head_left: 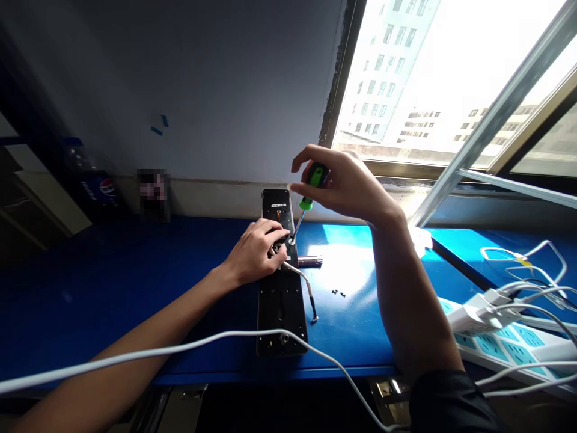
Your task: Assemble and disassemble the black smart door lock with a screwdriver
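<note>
A long black panel point(280, 300) lies lengthwise on the blue table point(135, 288). My left hand point(255, 251) rests on the panel's middle, fingers curled and pressing down beside the screwdriver's tip. My right hand point(345, 183) is closed round the green handle of a screwdriver point(307, 198), held upright and tilted, its tip touching the panel near my left fingertips. A thin grey cable point(303, 282) runs out from under my left hand to the right of the panel.
Small black screws point(338, 293) and a short metal cylinder point(310, 261) lie on the table right of the panel. A white power strip with chargers and cables point(491, 319) fills the right side. A white cable point(180, 347) crosses the front. A Pepsi bottle point(97, 189) stands far left.
</note>
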### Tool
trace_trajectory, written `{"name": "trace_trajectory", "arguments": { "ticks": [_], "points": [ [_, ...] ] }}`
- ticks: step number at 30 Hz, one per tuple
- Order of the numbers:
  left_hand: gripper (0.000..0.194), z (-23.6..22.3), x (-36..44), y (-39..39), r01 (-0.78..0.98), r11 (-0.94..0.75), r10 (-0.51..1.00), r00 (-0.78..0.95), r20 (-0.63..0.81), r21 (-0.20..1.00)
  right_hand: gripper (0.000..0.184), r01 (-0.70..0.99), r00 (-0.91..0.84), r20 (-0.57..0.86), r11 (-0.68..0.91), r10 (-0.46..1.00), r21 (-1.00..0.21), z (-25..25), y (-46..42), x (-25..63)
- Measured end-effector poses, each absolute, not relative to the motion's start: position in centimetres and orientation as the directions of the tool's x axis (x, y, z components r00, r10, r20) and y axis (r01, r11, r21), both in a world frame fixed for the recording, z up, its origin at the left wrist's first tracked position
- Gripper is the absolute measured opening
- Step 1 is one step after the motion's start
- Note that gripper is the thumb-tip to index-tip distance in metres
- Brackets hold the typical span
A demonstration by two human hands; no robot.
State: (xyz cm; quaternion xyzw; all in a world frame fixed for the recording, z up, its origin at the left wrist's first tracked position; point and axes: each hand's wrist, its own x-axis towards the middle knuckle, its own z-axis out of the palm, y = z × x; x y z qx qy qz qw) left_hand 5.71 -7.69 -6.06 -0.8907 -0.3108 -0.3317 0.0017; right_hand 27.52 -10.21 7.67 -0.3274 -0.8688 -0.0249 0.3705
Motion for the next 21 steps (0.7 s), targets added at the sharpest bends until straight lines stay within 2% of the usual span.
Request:
{"name": "trace_trajectory", "arguments": {
  "ticks": [4,9,13,18,21],
  "points": [
    [0.038,-6.03,5.72,-7.71,0.555,-0.806,0.553,0.586,0.592,0.204,0.043,0.539,-0.556,0.636,0.815,0.535,-0.215,7.63,-10.29,27.36],
    [0.038,-6.01,5.79,-7.72,0.561,-0.802,0.56,0.582,0.59,0.208,0.023,0.58,-0.504,0.671,0.789,0.543,-0.204,7.56,-10.13,27.39],
    [0.038,-5.96,5.84,-7.78,0.554,-0.806,0.557,0.589,0.585,0.21,0.042,0.532,-0.553,0.649,0.821,0.522,-0.207,7.59,-10.06,27.46],
    [0.038,-5.88,5.74,-7.78,0.548,-0.81,0.552,0.591,0.588,0.21,0.019,0.572,-0.496,0.677,0.791,0.544,-0.216,7.48,-9.97,27.46],
    [0.038,-5.85,5.71,-7.75,0.552,-0.806,0.557,0.589,0.585,0.213,0.033,0.54,-0.535,0.664,0.816,0.522,-0.206,7.5,-10.07,27.49]
  ]
}}
